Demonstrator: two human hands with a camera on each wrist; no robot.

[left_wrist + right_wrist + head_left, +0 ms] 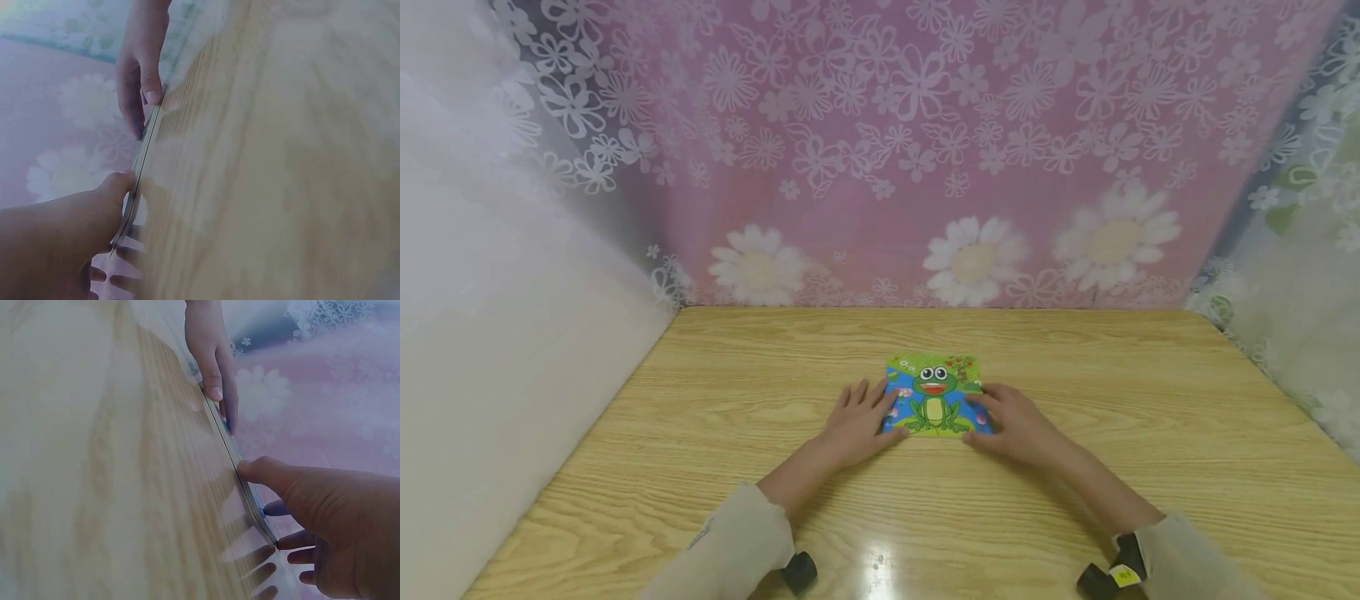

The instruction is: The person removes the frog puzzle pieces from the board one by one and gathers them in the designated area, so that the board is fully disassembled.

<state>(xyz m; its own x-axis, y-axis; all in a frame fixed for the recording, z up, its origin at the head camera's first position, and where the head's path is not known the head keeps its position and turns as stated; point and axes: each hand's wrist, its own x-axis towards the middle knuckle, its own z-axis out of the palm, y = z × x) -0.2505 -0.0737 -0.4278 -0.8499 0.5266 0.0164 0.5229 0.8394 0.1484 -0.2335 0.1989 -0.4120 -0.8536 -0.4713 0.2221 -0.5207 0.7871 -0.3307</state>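
A thin rectangular picture board [934, 410] lies flat on the wooden table, showing a green frog on a blue and green ground. My left hand [856, 427] holds its left side, index finger over the edge and thumb at the near edge; the other fingers spread beside it. At the right side, my right hand [1018, 425] holds it likewise between thumb and index finger. The left wrist view shows the board's thin edge [145, 147] almost side-on, the left thumb against it. In the right wrist view, the right thumb touches the same edge [232, 453].
The wood-grain table [760, 350] extends around the board. A pink flowered curtain [850, 200] hangs behind its far edge. Pale cloth [512, 292] stands at the left and flowered cloth [1300, 275] at the right. Black wrist devices [800, 573] sit near both sleeves.
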